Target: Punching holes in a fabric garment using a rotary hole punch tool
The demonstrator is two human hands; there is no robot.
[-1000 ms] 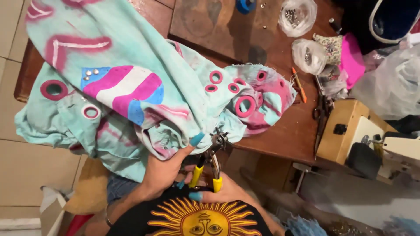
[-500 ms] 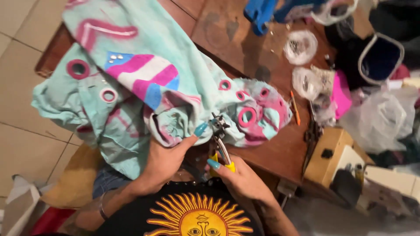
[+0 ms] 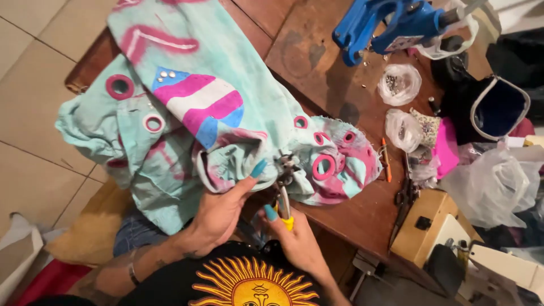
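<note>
Hands: left (image 3: 218, 212) grips garment (image 3: 226, 107), right (image 3: 294, 241) squeezes pliers (image 3: 285, 195).

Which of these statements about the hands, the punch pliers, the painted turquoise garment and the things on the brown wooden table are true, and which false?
1. The right hand grips yellow-handled punch pliers. True.
2. The left hand rests flat on the bare table. False: it holds the mint-turquoise fabric garment with pink rings near the plier head.
3. A blue metal press tool stands at the far edge of the brown wooden table. True.
4. The garment is plain white. False: it is turquoise with pink, white and blue paint.
5. Clear plastic bags of small metal parts lie on the table. True.
</note>
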